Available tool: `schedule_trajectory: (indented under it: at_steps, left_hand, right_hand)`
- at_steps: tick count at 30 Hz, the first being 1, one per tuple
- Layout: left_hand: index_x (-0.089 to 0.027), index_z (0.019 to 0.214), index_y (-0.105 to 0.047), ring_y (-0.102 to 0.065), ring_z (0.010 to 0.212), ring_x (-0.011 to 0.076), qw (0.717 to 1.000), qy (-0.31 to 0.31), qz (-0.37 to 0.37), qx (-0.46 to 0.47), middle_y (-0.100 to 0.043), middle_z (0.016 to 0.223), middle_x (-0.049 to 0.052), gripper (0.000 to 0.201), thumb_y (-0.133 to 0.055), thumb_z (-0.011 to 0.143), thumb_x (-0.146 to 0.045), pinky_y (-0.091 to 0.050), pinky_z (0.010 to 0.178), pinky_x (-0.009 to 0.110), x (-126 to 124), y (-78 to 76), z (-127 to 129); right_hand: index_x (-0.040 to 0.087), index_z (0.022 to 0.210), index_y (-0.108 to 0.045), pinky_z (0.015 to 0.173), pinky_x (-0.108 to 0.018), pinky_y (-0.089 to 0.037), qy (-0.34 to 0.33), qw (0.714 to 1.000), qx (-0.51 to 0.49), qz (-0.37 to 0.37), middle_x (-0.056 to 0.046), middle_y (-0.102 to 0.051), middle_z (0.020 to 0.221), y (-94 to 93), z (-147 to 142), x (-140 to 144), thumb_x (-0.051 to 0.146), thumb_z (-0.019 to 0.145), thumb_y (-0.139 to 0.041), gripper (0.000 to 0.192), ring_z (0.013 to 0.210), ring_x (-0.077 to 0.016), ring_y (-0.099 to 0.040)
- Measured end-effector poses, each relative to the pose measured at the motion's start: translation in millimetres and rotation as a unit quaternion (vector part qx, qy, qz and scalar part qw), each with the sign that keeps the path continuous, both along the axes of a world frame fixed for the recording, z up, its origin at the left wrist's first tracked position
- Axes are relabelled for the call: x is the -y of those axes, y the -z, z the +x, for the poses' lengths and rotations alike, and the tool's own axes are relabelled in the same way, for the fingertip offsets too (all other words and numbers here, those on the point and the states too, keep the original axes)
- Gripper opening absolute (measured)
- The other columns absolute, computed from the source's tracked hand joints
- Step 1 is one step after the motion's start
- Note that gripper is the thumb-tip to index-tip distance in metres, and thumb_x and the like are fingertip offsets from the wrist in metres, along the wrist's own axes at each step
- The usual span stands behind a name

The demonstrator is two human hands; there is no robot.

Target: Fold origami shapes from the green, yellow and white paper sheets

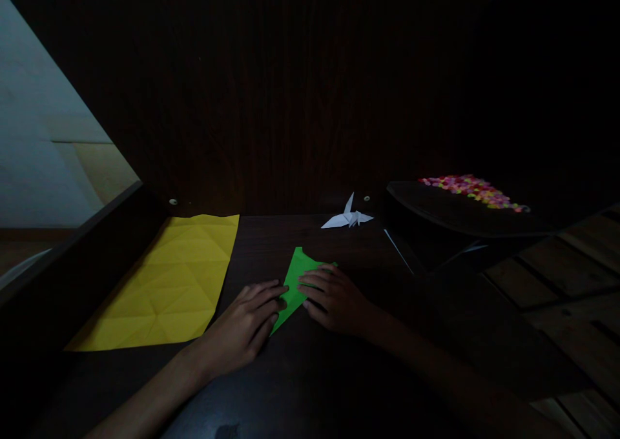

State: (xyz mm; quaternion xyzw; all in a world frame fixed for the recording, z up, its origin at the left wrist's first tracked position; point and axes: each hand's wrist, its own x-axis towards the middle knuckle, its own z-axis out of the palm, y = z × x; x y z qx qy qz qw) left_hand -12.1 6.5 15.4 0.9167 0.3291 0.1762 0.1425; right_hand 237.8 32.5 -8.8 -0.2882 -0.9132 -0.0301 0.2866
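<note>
A folded green paper [296, 274] lies flat on the dark wooden table [300, 374], shaped like a long pointed kite. My left hand [247, 326] rests palm down with its fingertips pressing the paper's lower left edge. My right hand [334, 297] presses flat on the paper's right side, fingers pointing left and covering part of it. Both hands hold the paper down against the table rather than lifting it.
A creased yellow sheet [169, 284] lies spread out at the left. A white paper crane [347, 217] stands at the back of the table. At the right, a dark tray [436, 210] holds several small colourful pieces [472, 190]. A dark wall stands behind.
</note>
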Motion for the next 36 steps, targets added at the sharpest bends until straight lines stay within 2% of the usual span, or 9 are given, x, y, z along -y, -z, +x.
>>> schedule_trajectory:
  at_steps: [8,15,23,30,36]
  left_hand:
    - [-0.019,0.128,-0.056,-0.036,0.143,0.0268,0.999,0.023,-0.02,-0.028,-0.056,0.142,0.011,0.034,-0.045,0.096,-0.014,-0.037,0.112,0.054,1.2,-0.7,1.0]
    - [-0.021,0.133,-0.054,-0.038,0.142,0.0272,0.998,0.033,-0.037,-0.023,-0.055,0.143,0.01,0.037,-0.047,0.097,-0.017,-0.033,0.114,0.057,1.3,-1.5,1.8]
    - [-0.027,0.147,-0.04,-0.034,0.144,0.0283,0.995,0.071,-0.049,-0.04,-0.048,0.149,0.01,0.056,-0.051,0.094,-0.014,-0.025,0.115,0.063,2.4,-3.8,0.4]
    - [-0.028,0.147,-0.041,-0.035,0.143,0.0294,0.996,0.073,-0.049,-0.026,-0.048,0.15,0.01,0.057,-0.057,0.092,-0.02,-0.023,0.115,0.063,3.1,-1.9,1.2]
    - [-0.027,0.146,-0.043,-0.033,0.144,0.0309,0.996,0.067,-0.054,-0.035,-0.046,0.151,0.01,0.062,-0.063,0.087,-0.023,-0.022,0.116,0.064,4.9,-1.3,1.8]
  right_hand:
    - [0.018,0.11,-0.066,0.1,-0.045,-0.043,0.008,1.0,0.027,-0.012,-0.009,-0.071,0.116,0.7,3.7,-5.5,0.017,0.088,-0.059,0.023,0.107,-0.0235,-0.063]
    - [0.018,0.108,-0.066,0.103,-0.048,-0.041,0.013,1.0,0.025,-0.007,-0.008,-0.071,0.114,0.1,4.0,-4.9,0.017,0.088,-0.058,0.021,0.11,-0.0259,-0.06]
    - [0.017,0.107,-0.065,0.111,-0.051,-0.035,-0.004,1.0,0.023,-0.019,-0.009,-0.071,0.111,-6.5,5.0,-4.3,0.023,0.086,-0.06,0.022,0.112,-0.0249,-0.058]
    - [0.016,0.105,-0.066,0.114,-0.054,-0.03,-0.028,0.999,0.028,-0.01,-0.01,-0.07,0.107,-6.9,5.9,-6.7,0.03,0.085,-0.061,0.024,0.113,-0.0265,-0.056]
    - [0.017,0.103,-0.066,0.113,-0.055,-0.031,-0.049,0.998,0.026,0.007,-0.009,-0.069,0.105,-5.4,7.0,-7.4,0.029,0.085,-0.059,0.022,0.112,-0.0264,-0.056]
